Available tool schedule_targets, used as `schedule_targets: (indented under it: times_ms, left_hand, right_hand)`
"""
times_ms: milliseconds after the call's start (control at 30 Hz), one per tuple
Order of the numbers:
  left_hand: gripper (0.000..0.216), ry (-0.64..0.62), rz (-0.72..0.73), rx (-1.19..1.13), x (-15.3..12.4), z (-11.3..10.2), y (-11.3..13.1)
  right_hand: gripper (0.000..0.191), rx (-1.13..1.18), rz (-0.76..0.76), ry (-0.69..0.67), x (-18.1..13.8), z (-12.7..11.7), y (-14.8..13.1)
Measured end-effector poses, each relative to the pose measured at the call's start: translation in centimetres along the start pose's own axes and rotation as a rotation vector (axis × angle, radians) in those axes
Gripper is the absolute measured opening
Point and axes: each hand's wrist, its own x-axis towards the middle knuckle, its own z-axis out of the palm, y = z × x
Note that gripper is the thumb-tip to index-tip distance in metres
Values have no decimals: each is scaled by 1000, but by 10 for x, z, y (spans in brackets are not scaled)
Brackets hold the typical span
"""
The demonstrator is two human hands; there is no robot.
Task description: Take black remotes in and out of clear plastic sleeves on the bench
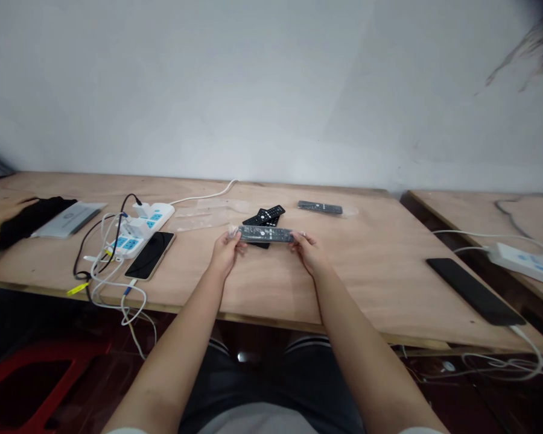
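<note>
A dark remote control in a clear plastic sleeve is held level above the wooden table. My left hand pinches its left end and my right hand grips its right end. Just behind it lie two black remotes stacked crosswise on the table. Another bagged remote lies farther back to the right. Empty clear plastic sleeves lie to the left of the remotes.
A white power strip with tangled cables and a phone sit at left. Another person's hand rests by a black cloth at far left. A black phone lies at right; a second table holds another power strip.
</note>
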Motion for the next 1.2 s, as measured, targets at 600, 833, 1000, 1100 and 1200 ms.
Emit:
schedule_targets:
  times_ms: [600,833,1000,1100,1200]
  left_hand:
    - [48,73,-31,-182,2,-7,9]
    - [49,-45,-12,-5,-4,-2,4]
    - [50,-81,14,91,-4,-1,-2]
    - [48,-17,24,56,-1,-1,-5]
    - [42,-5,18,44,2,-2,-5]
  right_hand:
    - [45,238,-25,139,5,-3,-1]
    - [42,256,-35,125,7,-7,4]
    - [44,229,-36,71,5,-6,3]
    - [49,203,-30,36,4,-6,1]
    - [53,157,-53,47,4,-6,0]
